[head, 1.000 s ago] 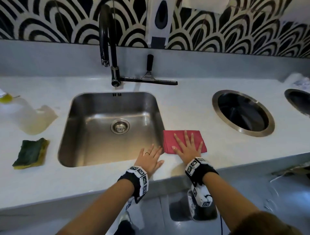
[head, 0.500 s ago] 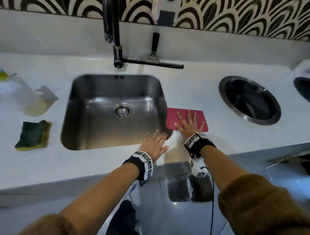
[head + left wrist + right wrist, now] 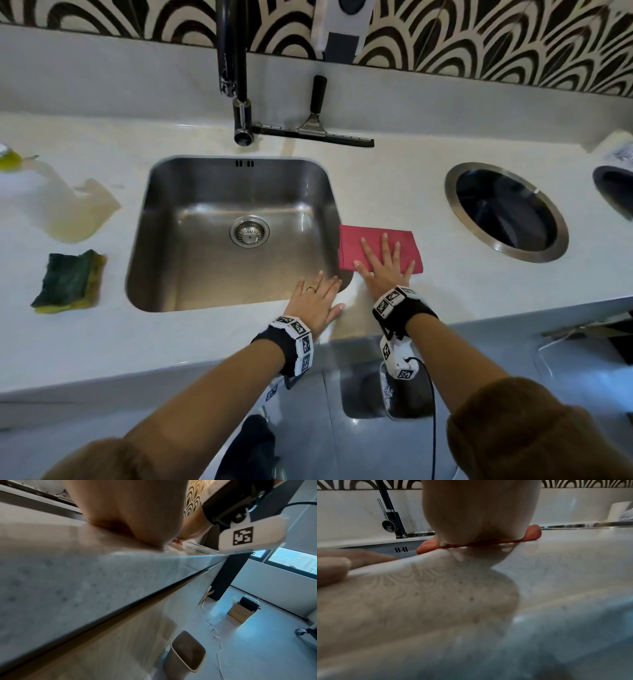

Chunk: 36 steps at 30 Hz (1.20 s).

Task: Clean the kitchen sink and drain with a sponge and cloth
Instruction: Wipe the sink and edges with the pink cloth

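Hands flat beside the sink

Counter [image 3: 394, 178] spreads white across the frame, with the steel sink [image 3: 191, 240] at centre and its drain [image 3: 249, 231] in the middle of the basin. My red cloth [image 3: 376, 246] lies folded just right of the sink; my right hand [image 3: 385, 267] presses it with fingers spread and straight. My left hand [image 3: 317, 303] rests flat on the counter at the sink's lower right corner, holding nothing. My sponge [image 3: 68, 281] sits at left, well apart.

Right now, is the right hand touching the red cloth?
Touching. The head view shows the right hand lying flat with spread fingers on the cloth; the right wrist view shows the palm pressing it against the counter.
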### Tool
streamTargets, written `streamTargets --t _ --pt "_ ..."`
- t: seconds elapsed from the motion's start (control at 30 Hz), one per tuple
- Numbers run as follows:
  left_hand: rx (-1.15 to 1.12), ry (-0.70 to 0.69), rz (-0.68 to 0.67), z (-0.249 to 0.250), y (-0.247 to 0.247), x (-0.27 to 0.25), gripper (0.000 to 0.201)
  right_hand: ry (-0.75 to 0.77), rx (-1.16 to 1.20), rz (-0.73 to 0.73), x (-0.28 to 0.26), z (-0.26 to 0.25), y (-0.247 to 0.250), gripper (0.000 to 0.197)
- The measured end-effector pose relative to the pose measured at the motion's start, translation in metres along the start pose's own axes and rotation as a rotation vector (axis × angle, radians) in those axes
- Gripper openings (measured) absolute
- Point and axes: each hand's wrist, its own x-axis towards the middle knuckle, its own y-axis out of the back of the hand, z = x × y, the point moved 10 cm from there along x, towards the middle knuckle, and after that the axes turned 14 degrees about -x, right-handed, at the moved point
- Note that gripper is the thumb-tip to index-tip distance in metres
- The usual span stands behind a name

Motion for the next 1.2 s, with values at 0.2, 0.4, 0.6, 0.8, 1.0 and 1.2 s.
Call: streamTargets --t 0.2,0.4,0.6,0.8,1.0,1.2 --pt "-0.066 -0.017 0.016 0.004 0.003 -0.001 0.086 0.004 0.029 0.014 0.021 -0.006 0.012 0.059" --pt "-0.089 -0.035 -0.004 -0.001 0.0 0.003 0.098 -0.015 0.024 0.016 0.05 -0.016 0.026 0.058" --pt "-0.044 0.023 -0.003 -0.022 0.042 0.029 0.062 -0.017 0.032 -0.011 0.064 -0.022 0.032 0.057" --pt "0.134 0.097 0.038 -0.074 0.104 0.07 0.069 -0.016 0.059 -0.037 0.07 -0.027 0.037 0.058" --pt "0.143 0.235 0.032 -0.134 0.163 0.107 0.078 0.032 0.035 -0.104 0.085 -0.026 0.035 0.059" --pt "0.104 0.332 0.002 -0.172 0.193 0.141 0.079 0.054 0.036 -0.073 0.108 -0.027 0.043 0.059"
